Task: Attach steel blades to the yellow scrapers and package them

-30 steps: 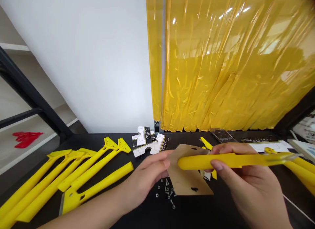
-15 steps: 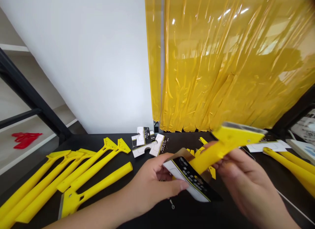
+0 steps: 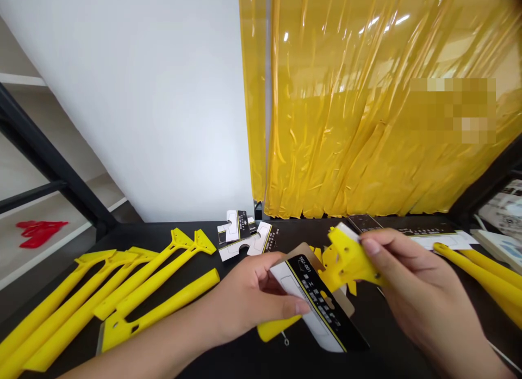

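Note:
My left hand (image 3: 261, 300) grips a folded black-and-white cardboard sleeve (image 3: 316, 303), its thumb pressed on the printed front. Through that sleeve runs a yellow scraper (image 3: 350, 256); the end of its handle sticks out at the lower left, below my left fingers. The scraper's wide head points up and right, clear of the card. My right hand (image 3: 420, 281) pinches this head at its blade edge. Nearest my left forearm lies another yellow scraper (image 3: 163, 311) with a metal blade at its head.
Several yellow scraper handles (image 3: 61, 308) lie at the left of the black table. Cardboard sleeves (image 3: 238, 227) rest at the back middle, others at back right. Yellow handles (image 3: 485, 270) lie on the right. Behind hangs a yellow plastic curtain (image 3: 346, 123); a red item (image 3: 38, 233) sits on a left shelf.
The scraper has slid down through the sleeve, so its handle end now shows below. My right hand has shifted from around its neck to its head.

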Motion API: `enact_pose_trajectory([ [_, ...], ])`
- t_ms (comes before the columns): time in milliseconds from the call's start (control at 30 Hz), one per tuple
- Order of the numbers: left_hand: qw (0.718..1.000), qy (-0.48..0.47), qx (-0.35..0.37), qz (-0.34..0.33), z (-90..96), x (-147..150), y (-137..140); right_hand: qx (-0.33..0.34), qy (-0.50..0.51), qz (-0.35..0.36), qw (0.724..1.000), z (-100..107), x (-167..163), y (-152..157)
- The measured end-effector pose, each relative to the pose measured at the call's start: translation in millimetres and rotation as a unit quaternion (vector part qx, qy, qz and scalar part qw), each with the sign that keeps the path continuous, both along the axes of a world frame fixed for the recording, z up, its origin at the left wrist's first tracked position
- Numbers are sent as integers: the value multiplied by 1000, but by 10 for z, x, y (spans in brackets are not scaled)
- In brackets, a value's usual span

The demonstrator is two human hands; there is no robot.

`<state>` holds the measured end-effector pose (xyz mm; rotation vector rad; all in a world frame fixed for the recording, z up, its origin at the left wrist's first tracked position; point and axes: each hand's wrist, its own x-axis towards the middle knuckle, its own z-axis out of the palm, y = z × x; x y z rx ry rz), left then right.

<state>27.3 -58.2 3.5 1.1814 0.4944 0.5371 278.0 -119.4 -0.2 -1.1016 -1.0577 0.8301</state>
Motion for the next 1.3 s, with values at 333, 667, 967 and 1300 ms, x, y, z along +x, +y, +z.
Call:
enact_pose_trajectory([
  [333, 994, -77, -38, 71, 20, 155, -148, 7, -172, 95, 980, 66, -304, -92],
  [667, 974, -67, -53, 208, 340, 124, -283, 26, 1, 177, 984, 1, -264, -122],
  [967, 946, -113, -58, 299, 384, 163, -310, -132, 87, 389, 907, -261, -839, -235],
  [1300, 923, -85, -20, 374, 339, 9, 39, -197, -21, 149, 969, -211, -757, -309],
])
